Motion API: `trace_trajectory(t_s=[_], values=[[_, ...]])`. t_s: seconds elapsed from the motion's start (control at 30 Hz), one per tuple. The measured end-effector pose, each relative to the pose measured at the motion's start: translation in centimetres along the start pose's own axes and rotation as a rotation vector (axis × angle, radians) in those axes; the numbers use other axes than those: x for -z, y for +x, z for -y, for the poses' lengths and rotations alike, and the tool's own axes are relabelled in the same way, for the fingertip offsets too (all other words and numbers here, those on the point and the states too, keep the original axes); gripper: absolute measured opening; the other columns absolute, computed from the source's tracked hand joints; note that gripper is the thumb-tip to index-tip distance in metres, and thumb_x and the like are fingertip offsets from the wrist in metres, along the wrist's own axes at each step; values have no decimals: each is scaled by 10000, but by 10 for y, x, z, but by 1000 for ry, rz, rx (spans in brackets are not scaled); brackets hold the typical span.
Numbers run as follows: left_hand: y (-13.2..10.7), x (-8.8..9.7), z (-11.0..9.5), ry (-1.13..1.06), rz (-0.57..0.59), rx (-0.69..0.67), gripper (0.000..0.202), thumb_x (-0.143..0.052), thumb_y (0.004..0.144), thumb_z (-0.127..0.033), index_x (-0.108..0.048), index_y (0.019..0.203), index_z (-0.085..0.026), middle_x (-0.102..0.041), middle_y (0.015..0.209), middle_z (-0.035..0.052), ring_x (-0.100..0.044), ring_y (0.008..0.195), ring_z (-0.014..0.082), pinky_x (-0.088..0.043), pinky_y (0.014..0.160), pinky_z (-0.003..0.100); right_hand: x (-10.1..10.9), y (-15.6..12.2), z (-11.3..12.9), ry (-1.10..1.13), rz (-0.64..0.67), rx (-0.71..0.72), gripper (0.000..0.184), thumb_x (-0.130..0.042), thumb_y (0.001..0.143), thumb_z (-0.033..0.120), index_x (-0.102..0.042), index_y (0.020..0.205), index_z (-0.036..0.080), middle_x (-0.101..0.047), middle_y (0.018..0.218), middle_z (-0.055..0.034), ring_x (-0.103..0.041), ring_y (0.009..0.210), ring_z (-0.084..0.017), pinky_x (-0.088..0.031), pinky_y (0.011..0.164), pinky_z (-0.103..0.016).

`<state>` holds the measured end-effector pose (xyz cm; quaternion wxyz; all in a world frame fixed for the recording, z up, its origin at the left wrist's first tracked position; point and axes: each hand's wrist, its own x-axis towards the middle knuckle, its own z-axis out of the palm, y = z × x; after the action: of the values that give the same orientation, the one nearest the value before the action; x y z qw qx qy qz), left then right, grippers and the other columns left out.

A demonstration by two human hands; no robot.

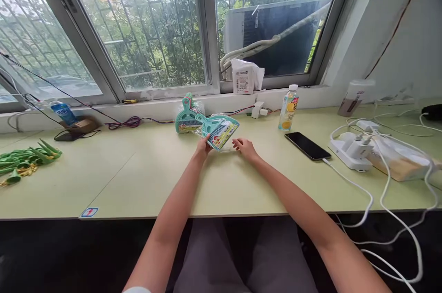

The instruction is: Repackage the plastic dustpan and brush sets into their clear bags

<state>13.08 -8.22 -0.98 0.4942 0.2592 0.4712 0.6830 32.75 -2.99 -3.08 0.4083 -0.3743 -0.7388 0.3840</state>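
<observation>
My left hand (203, 146) is closed on the lower left edge of a small turquoise dustpan-and-brush set (220, 132) in clear plastic wrap. The set is tilted, with its printed yellow and white label facing me. Just right of its lower corner is my right hand (244, 146), its fingers loosely bent and apart, with nothing visible in them. Behind the held set, more wrapped dustpan-and-brush sets (186, 116) stand bunched together against the wall under the window, partly hidden by it.
A drink bottle (288, 108), a phone (307, 146) on a charging cable and a power strip (352, 152) with tangled white cords lie to the right. Green artificial flowers (29, 159) lie far left. A tissue pack (243, 80) sits on the sill. The table's front edge (238, 215) is near me.
</observation>
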Motion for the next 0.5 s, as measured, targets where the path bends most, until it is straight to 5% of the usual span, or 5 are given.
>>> trace_trajectory(t_s=[0.27, 0.5], values=[[-5, -6, 6, 47, 183, 83, 208, -613, 858, -246, -654, 1022, -125, -719, 919, 81, -680, 822, 177, -541, 792, 304, 14, 12, -12, 434, -167, -213, 220, -708, 760, 367, -642, 815, 165, -681, 743, -27, -623, 660, -117, -519, 709, -256], [-10, 3, 0, 146, 390, 48, 347, -647, 850, -339, -619, 1151, -169, -679, 1136, 101, -651, 1005, 213, -512, 919, 370, 12, 7, -4, 805, -31, -270, 166, -701, 788, 132, -583, 900, 169, -707, 875, -39, -694, 792, -123, -562, 874, -277]])
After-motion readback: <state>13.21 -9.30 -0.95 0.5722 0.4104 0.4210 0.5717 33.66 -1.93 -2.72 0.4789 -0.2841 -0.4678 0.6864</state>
